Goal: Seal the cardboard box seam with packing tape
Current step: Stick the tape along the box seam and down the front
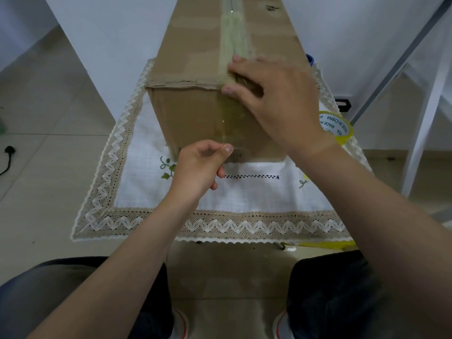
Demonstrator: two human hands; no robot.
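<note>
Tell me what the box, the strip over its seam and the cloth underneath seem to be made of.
Box: brown cardboard, matte; its torn top edge looks fibrous. Strip: likely clear plastic packing tape, glossy, with cardboard showing through it. Cloth: white woven fabric, probably cotton or linen, with a beige lace border.

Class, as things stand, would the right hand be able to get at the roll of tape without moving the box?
Probably yes. The roll of tape sits on the cloth just right of the box, beside the right hand's wrist, with nothing visible between them; the hand would first have to lift off the box.
</note>
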